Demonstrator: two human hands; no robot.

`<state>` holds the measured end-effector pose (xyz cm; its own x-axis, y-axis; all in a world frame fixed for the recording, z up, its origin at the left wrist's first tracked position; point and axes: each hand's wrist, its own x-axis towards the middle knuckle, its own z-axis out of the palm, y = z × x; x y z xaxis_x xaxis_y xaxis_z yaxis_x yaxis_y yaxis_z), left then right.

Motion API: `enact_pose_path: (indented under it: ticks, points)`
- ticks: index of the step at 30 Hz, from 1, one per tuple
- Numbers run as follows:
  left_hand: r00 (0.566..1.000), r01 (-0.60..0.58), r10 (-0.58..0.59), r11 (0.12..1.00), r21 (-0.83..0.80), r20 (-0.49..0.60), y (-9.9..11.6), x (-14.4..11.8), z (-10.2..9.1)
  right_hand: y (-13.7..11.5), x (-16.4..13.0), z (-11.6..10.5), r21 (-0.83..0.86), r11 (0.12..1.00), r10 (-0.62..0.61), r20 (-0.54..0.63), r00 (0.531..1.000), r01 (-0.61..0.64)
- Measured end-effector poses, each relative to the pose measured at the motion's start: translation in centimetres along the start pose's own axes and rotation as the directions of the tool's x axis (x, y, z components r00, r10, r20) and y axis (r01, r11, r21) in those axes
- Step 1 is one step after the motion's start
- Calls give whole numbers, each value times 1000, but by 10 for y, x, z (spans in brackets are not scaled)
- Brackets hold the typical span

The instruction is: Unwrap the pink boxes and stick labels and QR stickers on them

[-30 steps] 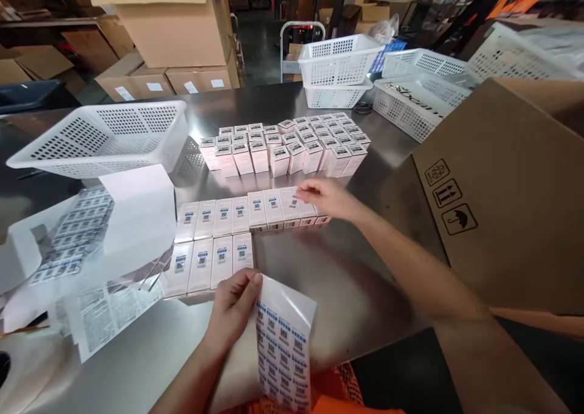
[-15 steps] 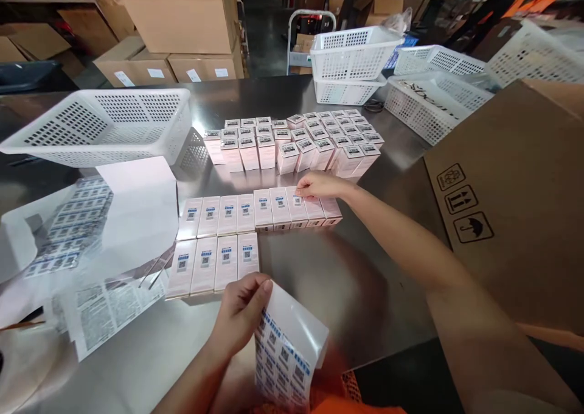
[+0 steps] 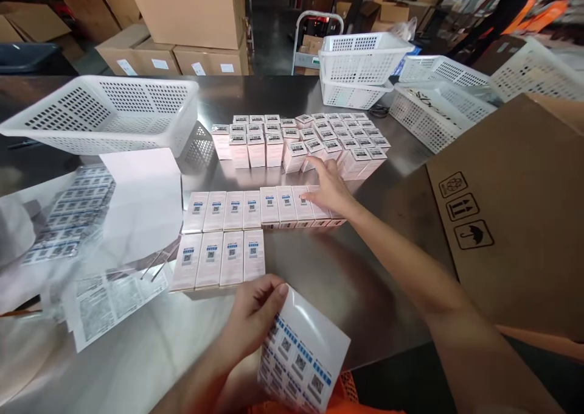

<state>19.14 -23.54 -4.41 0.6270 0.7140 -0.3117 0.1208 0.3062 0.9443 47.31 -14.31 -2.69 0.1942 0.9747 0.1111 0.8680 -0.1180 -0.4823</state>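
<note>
Right hand [image 3: 331,189] slid forward over flat boxes [image 3: 292,206], nearing upright boxes [image 3: 301,140].

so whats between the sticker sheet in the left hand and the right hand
In the head view, bare steel table lies between the sticker sheet and the right hand, which rests on the far row of flat boxes.

There is just one camera; it sits on the person's head and looks forward and down at the metal table [image 3: 347,280]. It is close to the two hands; the far boxes look small.
</note>
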Motion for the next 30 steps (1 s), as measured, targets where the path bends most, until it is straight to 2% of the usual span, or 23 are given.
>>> enact_pose_path:
  ticks: [2,7,22,25,30]
  points:
    - [1000,-22,22,1000,9,13,-1,-1,0,-7,0,4,18,999,-52,11,999,51]
    - [998,-50,50,999,13,26,-1,1,-1,-22,8,18,43,987,-161,130,978,156]
    - [992,-112,112,994,7,53,2,-3,-2,-27,23,15,-37,993,-101,269,958,115]
    - [993,-106,106,994,15,43,3,-2,-2,-29,21,15,-42,991,-115,251,961,129]
    - [994,-107,106,994,14,32,3,-3,-1,-32,0,23,-48,992,-106,122,987,113]
